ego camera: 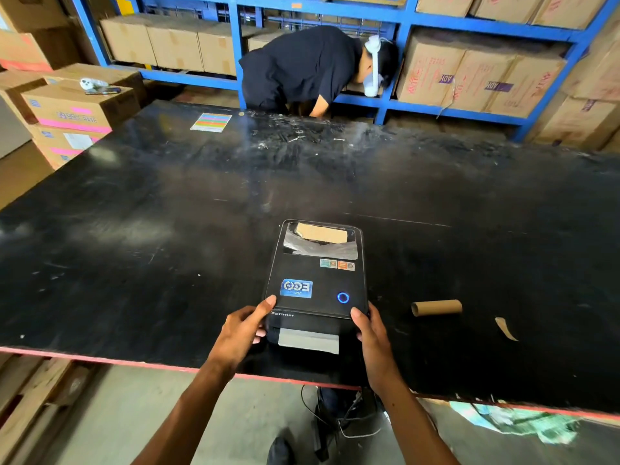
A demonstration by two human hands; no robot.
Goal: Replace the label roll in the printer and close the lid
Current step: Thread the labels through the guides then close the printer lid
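Observation:
A black label printer (315,280) stands on the black table (167,213) near its front edge, with its lid down and a blue ring light lit on top. A strip of grey label paper (308,342) sticks out of the front slot. My left hand (246,330) grips the printer's front left corner, thumb on the lid. At the front right corner, my right hand (370,333) holds the printer the same way. An empty brown cardboard core (436,307) lies on its side to the right of the printer.
A torn scrap of brown paper (506,328) lies right of the core. A coloured sheet (211,122) sits at the table's far side. A person in black (302,65) bends into the blue shelving (396,18) behind. Cardboard boxes (73,109) stack at the left. Cables (342,421) hang below the table.

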